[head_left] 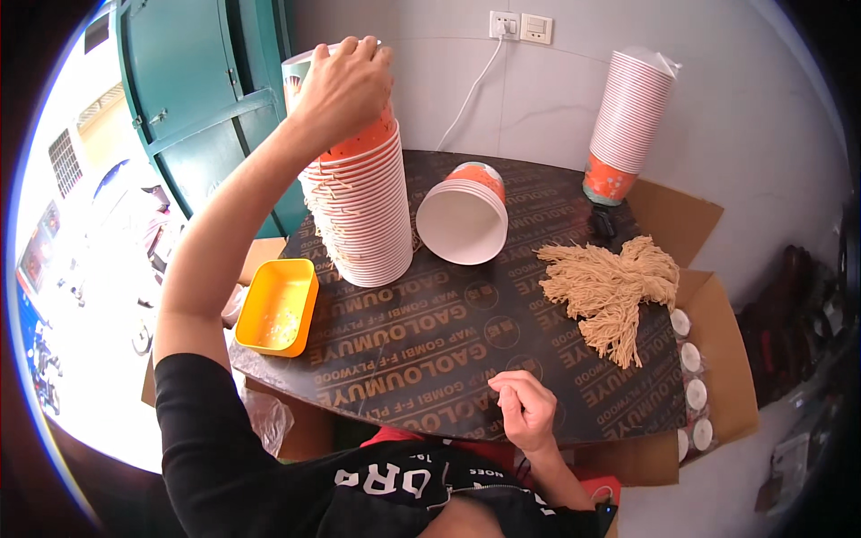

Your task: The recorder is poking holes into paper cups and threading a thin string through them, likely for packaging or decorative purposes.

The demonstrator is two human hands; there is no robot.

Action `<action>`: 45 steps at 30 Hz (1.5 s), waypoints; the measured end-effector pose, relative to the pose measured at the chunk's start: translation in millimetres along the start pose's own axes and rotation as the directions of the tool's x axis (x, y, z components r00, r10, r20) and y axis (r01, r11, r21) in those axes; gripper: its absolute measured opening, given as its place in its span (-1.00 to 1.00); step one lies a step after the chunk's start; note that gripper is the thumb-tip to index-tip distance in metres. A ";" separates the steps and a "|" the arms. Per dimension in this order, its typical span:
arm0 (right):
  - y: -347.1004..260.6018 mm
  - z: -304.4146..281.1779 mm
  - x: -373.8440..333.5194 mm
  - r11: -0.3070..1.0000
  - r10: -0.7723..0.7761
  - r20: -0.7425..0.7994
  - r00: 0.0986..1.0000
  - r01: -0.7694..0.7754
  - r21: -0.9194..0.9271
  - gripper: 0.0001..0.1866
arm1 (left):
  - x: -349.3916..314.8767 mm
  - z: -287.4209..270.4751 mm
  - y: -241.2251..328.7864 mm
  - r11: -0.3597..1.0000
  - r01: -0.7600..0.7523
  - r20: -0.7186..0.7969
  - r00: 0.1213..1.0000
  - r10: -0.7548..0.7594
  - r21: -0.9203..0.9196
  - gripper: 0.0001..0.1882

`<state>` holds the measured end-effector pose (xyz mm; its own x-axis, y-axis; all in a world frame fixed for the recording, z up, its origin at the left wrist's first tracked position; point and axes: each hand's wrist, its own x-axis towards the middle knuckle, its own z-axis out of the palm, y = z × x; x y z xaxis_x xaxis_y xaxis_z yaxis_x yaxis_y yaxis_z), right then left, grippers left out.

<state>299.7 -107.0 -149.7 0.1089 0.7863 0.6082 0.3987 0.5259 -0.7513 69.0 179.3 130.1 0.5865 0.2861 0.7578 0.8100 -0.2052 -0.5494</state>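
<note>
My left hand (348, 88) reaches up at the far left, its fingers hooked over the rim of an orange-and-white paper tub (363, 142). This tub sits on top of a tall stack of nested paper tubs (368, 220), and tan strands hang along the stack's left side. My right hand (527, 408) is over the table's front edge, fingers curled, with nothing visible in it. A few nested paper tubs (462, 220) lie on their side right of the stack, mouth toward me. A spread bundle of tan yarn-like strands (614, 291) rests on the table's right side.
A yellow plastic box (280, 309) holding small scraps stands at the table's left edge. Another plastic-wrapped stack of tubs (628, 121) is at the back right, near a small black object (603, 221). An open cardboard box (726, 350) with white round items adjoins the dark table (430, 359).
</note>
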 end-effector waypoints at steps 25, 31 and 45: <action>131.0 27.7 147.3 0.942 0.056 -0.088 0.995 -0.082 -0.326 -0.76 | -98.0 94.5 174.5 0.792 0.293 0.235 0.953 -0.194 -0.535 -0.82; 160.7 40.0 172.2 0.977 0.148 -0.275 0.950 -0.183 -0.107 -0.77 | -104.6 86.7 191.0 0.754 0.269 0.099 0.959 -0.264 -0.599 -0.85; 152.7 43.4 166.4 0.950 0.102 -0.339 0.935 -0.193 -0.247 -0.86 | -149.6 68.2 205.3 0.593 0.438 0.101 0.852 -0.514 -0.676 -0.76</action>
<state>339.2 118.3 -174.4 0.4509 0.6790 0.5793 0.5827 0.2677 -0.7673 147.4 158.2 -120.1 0.0828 0.4437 0.8923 0.7381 -0.6289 0.2442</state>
